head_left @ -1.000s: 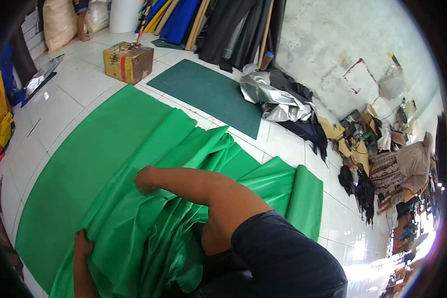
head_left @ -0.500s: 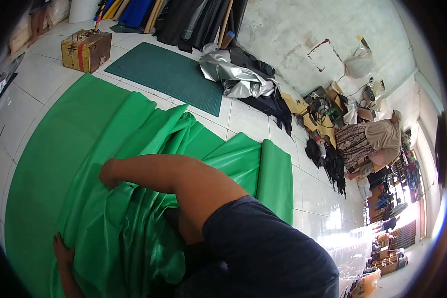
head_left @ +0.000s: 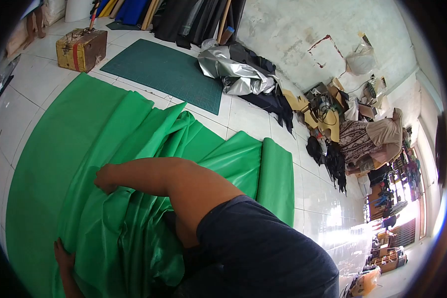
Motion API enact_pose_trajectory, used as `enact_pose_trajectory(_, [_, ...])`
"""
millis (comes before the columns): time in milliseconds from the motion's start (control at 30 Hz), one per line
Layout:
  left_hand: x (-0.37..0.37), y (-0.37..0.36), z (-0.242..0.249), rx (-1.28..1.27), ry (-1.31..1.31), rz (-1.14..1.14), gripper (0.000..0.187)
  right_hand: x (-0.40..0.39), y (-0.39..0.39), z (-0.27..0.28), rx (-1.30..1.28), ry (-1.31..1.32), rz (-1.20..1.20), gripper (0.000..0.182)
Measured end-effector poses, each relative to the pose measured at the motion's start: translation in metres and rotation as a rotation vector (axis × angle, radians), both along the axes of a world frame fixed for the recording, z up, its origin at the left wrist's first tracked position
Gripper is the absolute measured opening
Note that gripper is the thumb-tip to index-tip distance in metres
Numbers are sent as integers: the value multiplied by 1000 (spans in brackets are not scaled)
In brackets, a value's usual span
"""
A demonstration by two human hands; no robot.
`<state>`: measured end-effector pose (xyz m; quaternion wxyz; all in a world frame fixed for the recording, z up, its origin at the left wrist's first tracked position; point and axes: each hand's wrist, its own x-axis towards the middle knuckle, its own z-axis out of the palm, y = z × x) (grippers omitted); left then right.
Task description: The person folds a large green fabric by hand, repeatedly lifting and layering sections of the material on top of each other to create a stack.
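Note:
A large sheet of glossy green vinyl-like material (head_left: pixel 39 164) lies over the tiled floor, flat at the left and bunched into folds in the middle. My right hand (head_left: pixel 106 179) is closed on one of the raised folds, its fingertips partly hidden. Lower down, at the left side of the bunched part, my left hand (head_left: pixel 64 257) grips a fold's edge; some of its fingers are out of sight. A rolled part of the green material (head_left: pixel 276 179) runs along the right side.
Beyond the sheet are a green cutting mat (head_left: pixel 161 74), a worn wooden box (head_left: pixel 82 49) and crumpled silver material (head_left: pixel 236 69). Rolls of material (head_left: pixel 184 20) lean at the back. Another person (head_left: pixel 372 139) is at the right beside dark scraps (head_left: pixel 328 159).
My right hand has shifted slightly left with the fold. My left hand is nearly in place. The other person at the right has moved a little.

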<state>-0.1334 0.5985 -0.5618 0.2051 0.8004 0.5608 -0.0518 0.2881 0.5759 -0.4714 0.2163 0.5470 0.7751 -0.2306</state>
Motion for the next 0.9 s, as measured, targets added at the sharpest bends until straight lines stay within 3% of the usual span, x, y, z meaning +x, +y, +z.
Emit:
enact_pose_trajectory(67, [-6,4,-8,-6,53,-55,88,1,-2,0,14,27,-2,51])
enact_pose_trajectory(200, [25,-8,27,-58,197,-13,90,5,4,-10,6,33,18,63])
enact_pose_trajectory(400, [52,-16,38,92,439,-146,82,15,13,-12,33,-2,26,81])
enact_pose_trajectory(467, [67,-20,56,-50,369,-133,79,18,24,-19,-63,-19,23,81])
enact_pose_trajectory(600, [47,-13,38,-33,254,-193,81,20,30,-10,-215,-83,41,78])
enact_pose_trajectory(833, [61,-15,49,-83,172,-141,99,26,18,-15,-353,-43,96,77])
enact_pose_trajectory(900, [63,-14,50,-92,173,-114,104,25,9,-8,-621,-48,123,86])
